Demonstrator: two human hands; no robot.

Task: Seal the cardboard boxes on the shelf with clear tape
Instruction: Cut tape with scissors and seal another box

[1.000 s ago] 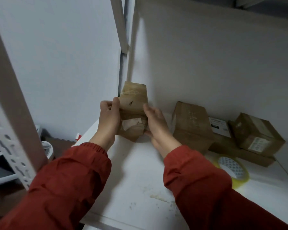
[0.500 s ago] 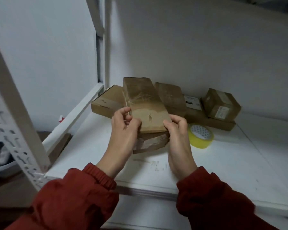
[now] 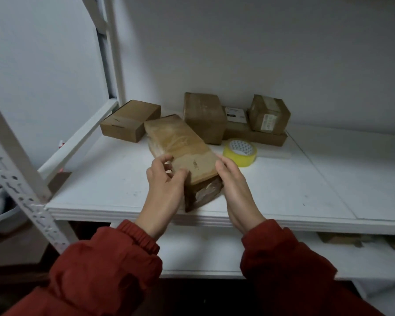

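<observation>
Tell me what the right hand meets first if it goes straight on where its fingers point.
The right hand lies against the long box; sliding on along its side, it would probably meet the upright box first, passing left of the tape roll. Depth is unclear.

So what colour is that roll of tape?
The tape roll is yellow; the head view shows it.
</observation>
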